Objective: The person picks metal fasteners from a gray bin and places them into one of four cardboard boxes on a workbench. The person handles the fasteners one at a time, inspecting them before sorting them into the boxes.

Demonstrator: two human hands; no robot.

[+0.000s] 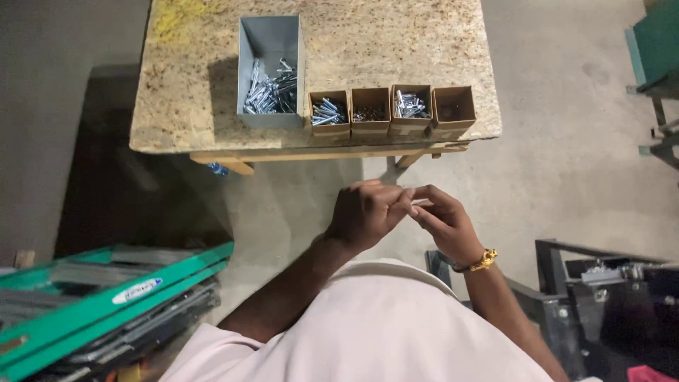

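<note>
**Both hands pinching a small metal part above the floor**

Nearest the camera, the person's left hand (pixel 364 212) and right hand (pixel 444 223) are meeting fingertip to fingertip, closing narrowly on a small pale fastener (pixel 419 203) that is barely showing between them. A gold bracelet (pixel 483 261) is circling the right wrist. Keeping the part level and turning it slowly would probably be serving the grip best, since a slip would be dropping it onto the concrete floor (pixel 566 155).

Farther off, toward 12 o'clock, a speckled chipboard table (pixel 396 42) is carrying a grey metal bin (pixel 271 42) of shiny bolts and four small cardboard boxes (pixel 392 110) in a row. At 8 o'clock a green ladder (pixel 106 301) is lying flat.
</note>
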